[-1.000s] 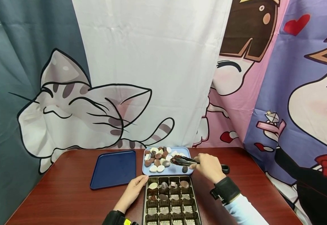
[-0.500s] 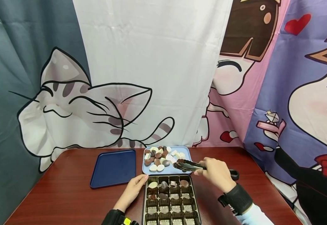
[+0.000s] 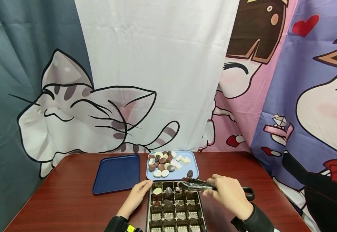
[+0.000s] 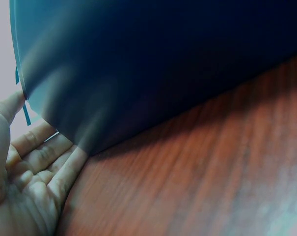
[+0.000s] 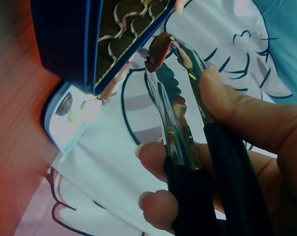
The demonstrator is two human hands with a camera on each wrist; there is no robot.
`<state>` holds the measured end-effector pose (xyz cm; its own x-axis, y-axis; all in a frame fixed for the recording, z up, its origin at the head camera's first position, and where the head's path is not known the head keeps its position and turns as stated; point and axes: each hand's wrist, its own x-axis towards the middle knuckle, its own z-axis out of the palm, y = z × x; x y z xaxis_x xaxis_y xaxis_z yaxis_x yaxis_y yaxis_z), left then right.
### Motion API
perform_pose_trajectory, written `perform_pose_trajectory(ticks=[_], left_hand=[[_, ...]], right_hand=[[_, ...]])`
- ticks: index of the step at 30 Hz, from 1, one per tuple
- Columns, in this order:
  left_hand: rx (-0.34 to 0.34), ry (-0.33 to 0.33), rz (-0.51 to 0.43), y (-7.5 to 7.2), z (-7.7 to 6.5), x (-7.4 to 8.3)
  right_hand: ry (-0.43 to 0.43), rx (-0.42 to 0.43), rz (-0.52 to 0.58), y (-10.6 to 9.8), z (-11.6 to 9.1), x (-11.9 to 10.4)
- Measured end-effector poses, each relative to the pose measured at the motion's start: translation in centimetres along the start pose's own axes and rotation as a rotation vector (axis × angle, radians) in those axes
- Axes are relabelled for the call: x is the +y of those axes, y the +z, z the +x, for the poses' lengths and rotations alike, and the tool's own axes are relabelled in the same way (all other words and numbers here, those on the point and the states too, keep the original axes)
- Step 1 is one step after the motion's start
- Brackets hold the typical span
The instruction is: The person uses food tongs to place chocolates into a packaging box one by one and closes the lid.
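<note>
My right hand [image 3: 227,195] grips black-handled metal tongs [image 3: 198,186] whose tips overlap the back row of a compartmented chocolate box [image 3: 149,209]. In the right wrist view, a brown chocolate [image 5: 159,51] sits between the tong tips. At the box's back left corner, my left hand [image 3: 136,195] holds the edge; the left wrist view has thumb and fingers either side of the dark blue wall [image 4: 153,59]. A white oval chocolate [image 3: 157,190] and a grey one [image 3: 169,190] lie in the back row. Behind them, a brown piece [image 3: 156,203] and dark oval [image 3: 167,202] fill second-row cells.
A light blue tray [image 3: 183,176] stands just behind the box, bearing several white, brown and dark chocolates, with one dark round piece [image 3: 190,173] at its front right corner. To the left lies a dark blue tray [image 3: 117,175]. A printed curtain [image 3: 156,64] hangs behind the table.
My right hand has come nearer and to the right, bringing the tongs from over the light blue tray to the box's back row. The left hand stays at its corner.
</note>
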<state>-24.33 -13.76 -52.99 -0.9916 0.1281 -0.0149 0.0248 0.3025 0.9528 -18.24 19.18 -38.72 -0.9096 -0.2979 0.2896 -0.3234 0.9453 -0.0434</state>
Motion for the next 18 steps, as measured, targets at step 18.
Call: perform_pose_trajectory(ticks=[18], left_hand=[[0.012, -0.003, -0.029, 0.1, 0.0, -0.1]], right_hand=[[-0.023, -0.020, 0.030, 0.5, -1.2, -0.4]])
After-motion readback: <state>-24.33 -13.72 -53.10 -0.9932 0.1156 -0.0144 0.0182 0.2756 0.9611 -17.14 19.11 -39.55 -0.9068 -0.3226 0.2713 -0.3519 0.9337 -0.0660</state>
